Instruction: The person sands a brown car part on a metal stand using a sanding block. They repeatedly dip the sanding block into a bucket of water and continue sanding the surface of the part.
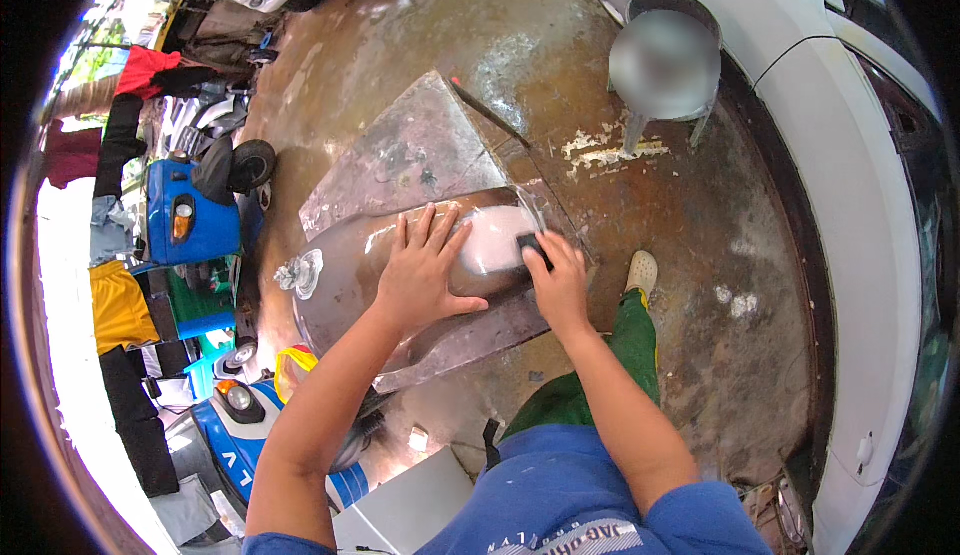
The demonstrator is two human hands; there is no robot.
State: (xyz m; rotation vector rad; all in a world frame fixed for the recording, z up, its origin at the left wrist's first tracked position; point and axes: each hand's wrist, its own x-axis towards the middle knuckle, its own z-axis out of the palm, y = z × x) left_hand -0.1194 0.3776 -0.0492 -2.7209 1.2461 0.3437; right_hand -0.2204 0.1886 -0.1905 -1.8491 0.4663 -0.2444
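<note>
A curved grey-brown body panel (340, 310) lies on a stained, flat board (390, 145) in the middle of the view. My left hand (427, 270) rests flat on the panel, fingers spread. My right hand (555, 285) holds a black block (530, 249) against the right edge of a pale, smooth patch (488, 236) on the panel. A small crumpled whitish lump (298, 273) sits at the panel's left end.
A round metal stool (664, 60) stands at the back right beside a white car (860, 255). Blue scooters (190, 215) and hanging clothes (120, 305) crowd the left side. My green-trousered leg and pale clog (641, 273) are beside the board on the wet concrete floor.
</note>
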